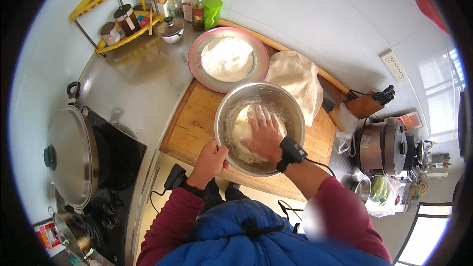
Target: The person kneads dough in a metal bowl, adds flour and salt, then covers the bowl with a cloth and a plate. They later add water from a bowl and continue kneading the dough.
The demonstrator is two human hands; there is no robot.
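Note:
A stainless steel mixing bowl (297, 133) rests on the wooden board (188, 118), with a pale mass of dough (241, 127) inside and floury residue on its wall. My right hand (263, 135) presses flat on the dough, fingers a little apart and dusted with flour. At the bowl's lower left rim, my left hand (210, 160) pinches the edge between thumb and curled fingers. Behind the bowl stands a red-rimmed basin (193, 57) with a heap of white flour (229, 58) in it. A beige cloth (297, 81) lies to the right of the basin.
A large lidded pan (72, 155) sits on the black gas hob (123, 151) at left. Bottles (198, 11) and a green lidded container (213, 13) stand by the wall. To the right are a knife block (364, 106), a cleaver (328, 99) and an electric cooker (378, 147).

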